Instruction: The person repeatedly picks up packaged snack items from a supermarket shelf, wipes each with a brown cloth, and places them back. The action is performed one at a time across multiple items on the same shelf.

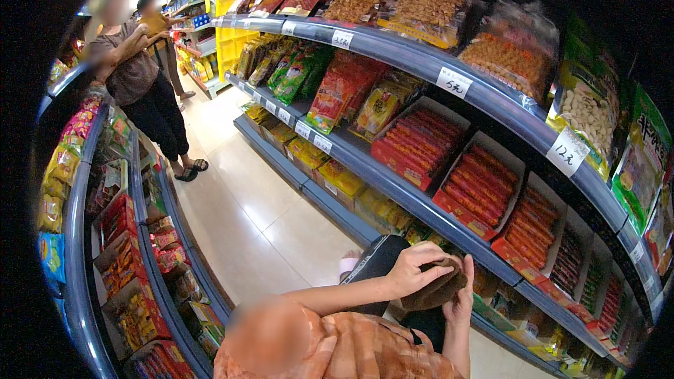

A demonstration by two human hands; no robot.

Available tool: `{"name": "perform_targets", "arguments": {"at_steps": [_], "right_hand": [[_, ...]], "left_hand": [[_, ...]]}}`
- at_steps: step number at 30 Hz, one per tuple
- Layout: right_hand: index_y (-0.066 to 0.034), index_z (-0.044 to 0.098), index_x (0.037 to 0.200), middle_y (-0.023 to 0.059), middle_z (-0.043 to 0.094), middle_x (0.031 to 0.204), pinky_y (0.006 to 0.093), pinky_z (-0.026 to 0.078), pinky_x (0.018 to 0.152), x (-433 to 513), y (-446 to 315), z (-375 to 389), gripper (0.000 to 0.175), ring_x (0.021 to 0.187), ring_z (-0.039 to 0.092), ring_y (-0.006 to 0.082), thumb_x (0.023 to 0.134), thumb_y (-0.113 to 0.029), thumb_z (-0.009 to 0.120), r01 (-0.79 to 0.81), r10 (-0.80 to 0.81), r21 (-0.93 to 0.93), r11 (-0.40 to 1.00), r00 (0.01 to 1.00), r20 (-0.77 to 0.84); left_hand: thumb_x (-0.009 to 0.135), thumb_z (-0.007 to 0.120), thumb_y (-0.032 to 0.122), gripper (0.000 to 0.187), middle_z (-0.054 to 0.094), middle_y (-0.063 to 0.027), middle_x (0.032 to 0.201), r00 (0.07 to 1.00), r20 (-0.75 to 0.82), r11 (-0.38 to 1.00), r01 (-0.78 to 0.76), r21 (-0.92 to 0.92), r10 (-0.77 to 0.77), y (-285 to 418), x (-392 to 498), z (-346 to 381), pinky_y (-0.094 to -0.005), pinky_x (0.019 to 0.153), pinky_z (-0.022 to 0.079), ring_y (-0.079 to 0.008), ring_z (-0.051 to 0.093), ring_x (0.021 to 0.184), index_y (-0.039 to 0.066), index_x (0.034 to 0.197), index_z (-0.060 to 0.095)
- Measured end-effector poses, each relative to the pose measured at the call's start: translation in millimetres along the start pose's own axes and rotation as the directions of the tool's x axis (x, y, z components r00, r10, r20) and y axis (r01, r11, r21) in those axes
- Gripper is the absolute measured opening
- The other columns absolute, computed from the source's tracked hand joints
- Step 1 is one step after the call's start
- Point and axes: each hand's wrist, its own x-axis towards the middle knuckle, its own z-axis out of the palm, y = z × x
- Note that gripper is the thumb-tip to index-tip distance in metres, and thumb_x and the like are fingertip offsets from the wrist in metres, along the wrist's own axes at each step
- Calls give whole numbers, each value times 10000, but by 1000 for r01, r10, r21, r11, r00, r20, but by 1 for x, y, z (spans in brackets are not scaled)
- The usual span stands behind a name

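In front of my orange checked shirt [363,342], a brown cloth [434,292] is bunched between both hands. My left hand [418,268] comes in from the left and pinches the cloth's upper edge between thumb and fingers. Against its right side lies my right hand [461,295], holding it with one finger stretched upward. The lower part of the right hand's grip is partly covered by the cloth. Below and behind the hands is my knee in black trousers [382,258] with a pale lettered stripe.
To the right, curved shelves [379,181] carry packaged snacks, with boxes of red-wrapped sticks [476,184] near my hands. Bagged nuts [434,2] sit above. Another snack shelf [84,205] runs along the left. Two people [134,63] stand farther down the tiled aisle [253,210].
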Motion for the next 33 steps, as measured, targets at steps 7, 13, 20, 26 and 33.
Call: {"name": "perform_targets", "arguments": {"at_steps": [7,13,20,26,33], "right_hand": [[9,623,1141,44,647,1092,322,462,922,-5,-9,-26,491,1010,601,165,696,-110,794,-133,180,-451,883,982,64],[-26,695,977,70,678,985,299,482,782,1,-21,-18,307,880,621,167,709,-121,810,-2,271,-870,492,951,151],[8,671,856,73,673,918,325,492,725,19,-23,-40,287,879,616,194,688,-153,838,186,-107,-917,353,982,158],[-15,671,855,-14,621,803,255,442,713,29,-49,-38,186,761,549,79,742,-100,791,-183,-109,-838,514,955,-275],[-20,675,967,24,676,913,262,477,769,34,-48,-48,208,835,608,112,787,-81,757,-82,-68,-384,920,930,-361]], "left_hand": [[789,720,71,176,652,-113,841,999,48,999,-23,-34,24,8,4,-9,-340,681,481,-258,622,755,16,942,653],[814,699,103,163,640,-152,815,993,45,993,-108,49,106,25,18,-25,-347,644,501,-295,635,724,0,919,631],[804,712,113,175,658,-89,843,979,-117,977,180,113,-167,15,36,-47,-297,738,497,-162,619,776,-6,910,640],[875,677,70,126,624,19,882,907,-129,869,332,-367,-401,-19,39,-54,-196,735,440,-48,550,795,6,974,633],[895,660,99,128,656,-10,938,861,-98,768,388,-509,-500,-44,38,-54,-227,819,450,-75,589,857,31,1000,630]]}}
